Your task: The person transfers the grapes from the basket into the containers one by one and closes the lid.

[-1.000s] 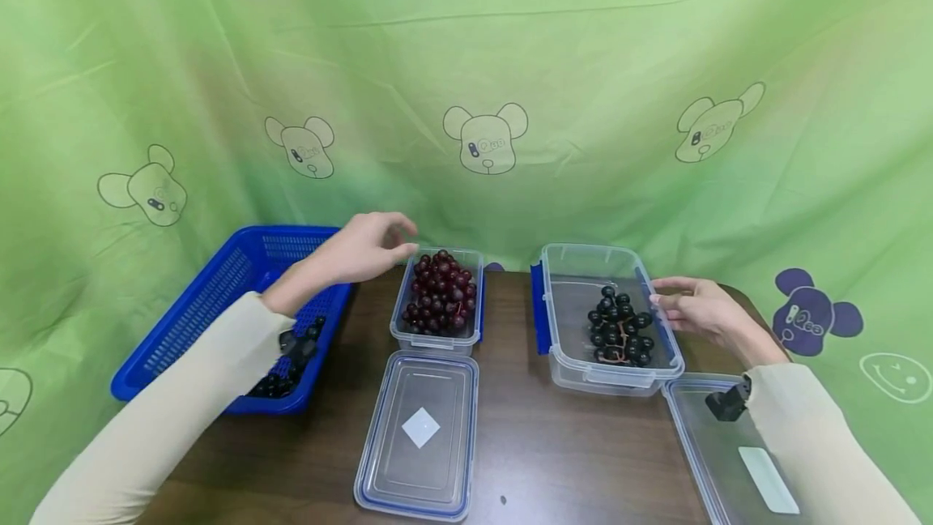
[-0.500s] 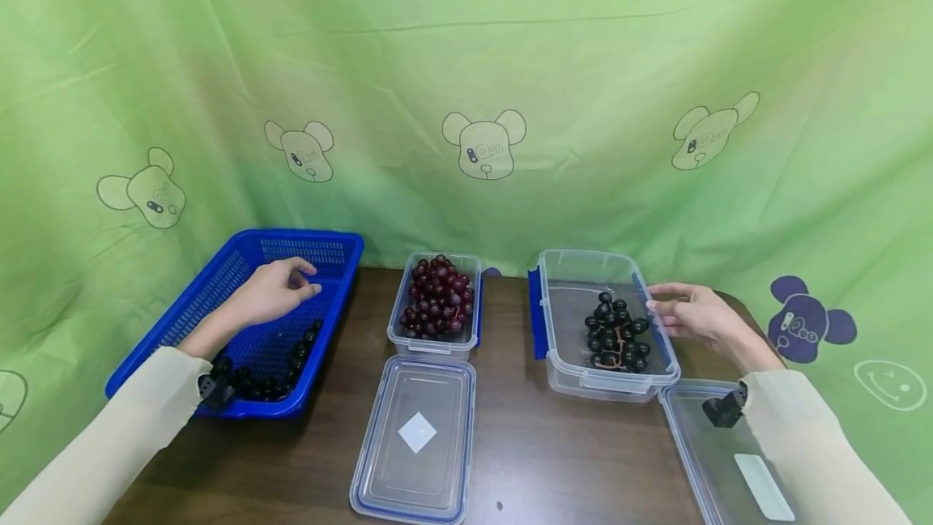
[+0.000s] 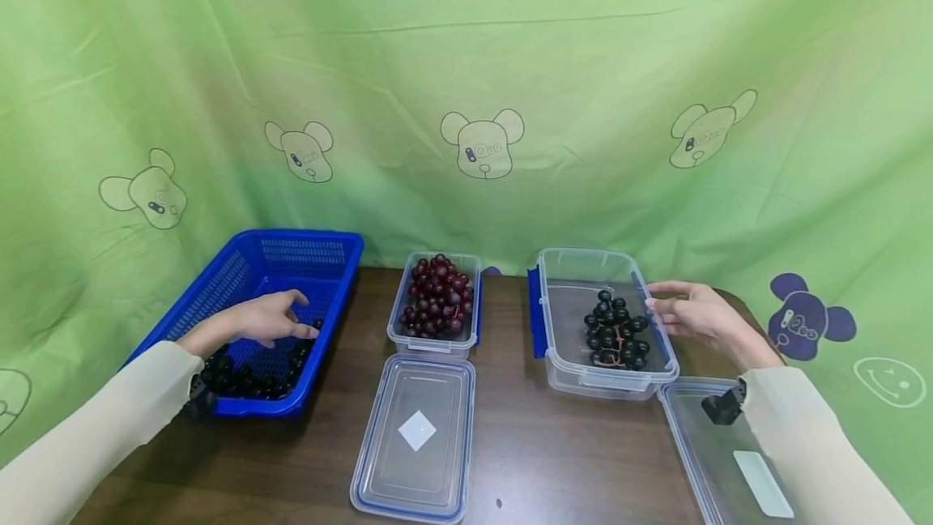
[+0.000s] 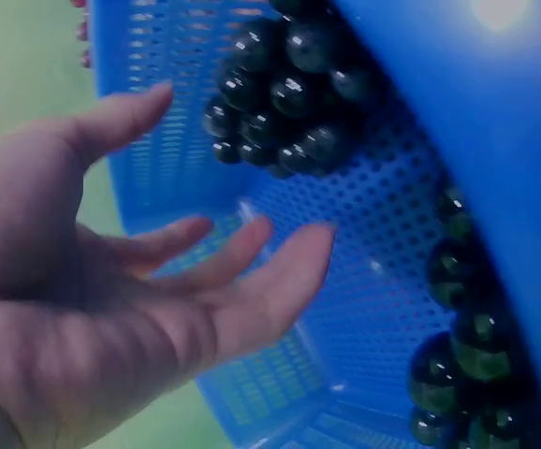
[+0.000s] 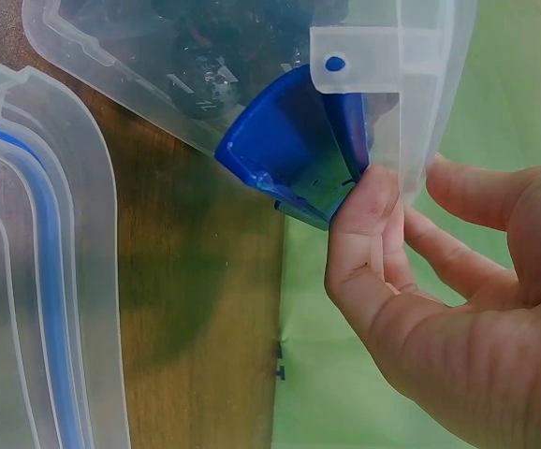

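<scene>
My left hand [image 3: 268, 319] hangs inside the blue basket [image 3: 309, 243], fingers spread and holding nothing, close above black grapes [image 3: 248, 383]. In the left wrist view the hand [image 4: 149, 271] faces a bunch of black grapes [image 4: 294, 94] without touching it. On the right, my right hand [image 3: 703, 316] holds the side of a large clear container [image 3: 605, 383] with a bunch of black grapes [image 3: 615, 335] in it. The right wrist view has this hand [image 5: 448, 271] with its fingers at a blue latch [image 5: 285, 140] and the container wall.
A smaller clear container [image 3: 433, 347] full of red grapes [image 3: 437, 298] stands mid-table. In front of it lies a lid [image 3: 415, 476] with a white label. Another lid [image 3: 717, 444] lies at the right under my forearm. A green curtain [image 3: 481, 47] hangs behind.
My left hand has gone from beside the red grapes leftward over the basket, then down toward the black grapes in it. My right hand stays at the large container.
</scene>
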A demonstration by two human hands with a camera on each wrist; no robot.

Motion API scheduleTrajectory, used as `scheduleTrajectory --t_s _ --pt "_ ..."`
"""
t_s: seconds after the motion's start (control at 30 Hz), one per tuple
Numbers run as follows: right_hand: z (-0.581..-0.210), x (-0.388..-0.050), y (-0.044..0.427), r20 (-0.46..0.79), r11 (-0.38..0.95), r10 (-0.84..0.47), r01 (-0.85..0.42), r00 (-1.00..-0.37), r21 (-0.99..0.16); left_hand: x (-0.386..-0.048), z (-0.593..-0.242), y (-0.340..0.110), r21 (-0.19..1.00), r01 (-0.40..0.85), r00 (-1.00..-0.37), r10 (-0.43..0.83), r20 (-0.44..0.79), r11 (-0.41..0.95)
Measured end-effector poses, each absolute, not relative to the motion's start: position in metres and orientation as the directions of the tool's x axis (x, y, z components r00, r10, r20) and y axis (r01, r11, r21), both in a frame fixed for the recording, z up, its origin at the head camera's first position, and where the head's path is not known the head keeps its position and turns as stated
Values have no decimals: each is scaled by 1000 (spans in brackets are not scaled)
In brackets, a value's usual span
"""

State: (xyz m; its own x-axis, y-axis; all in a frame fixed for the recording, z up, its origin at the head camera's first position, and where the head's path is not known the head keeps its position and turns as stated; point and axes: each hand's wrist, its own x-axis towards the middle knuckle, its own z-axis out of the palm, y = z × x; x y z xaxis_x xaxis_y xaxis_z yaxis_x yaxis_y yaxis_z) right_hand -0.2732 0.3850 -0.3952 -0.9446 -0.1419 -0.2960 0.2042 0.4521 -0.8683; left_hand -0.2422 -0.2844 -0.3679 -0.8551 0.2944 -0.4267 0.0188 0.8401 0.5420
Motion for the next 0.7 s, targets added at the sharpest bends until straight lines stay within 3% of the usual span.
scheduleTrajectory --t_s 0.3,0.7 --pt "-395 -271 386 -292 455 -143 199 -946 -868 -253 -374 -287 557 -87 -745 317 -586 826" --pt "-396 -275 387 -291 463 -140 198 -946 -864 -265 -382 -286 549 -146 -712 298 -636 823"
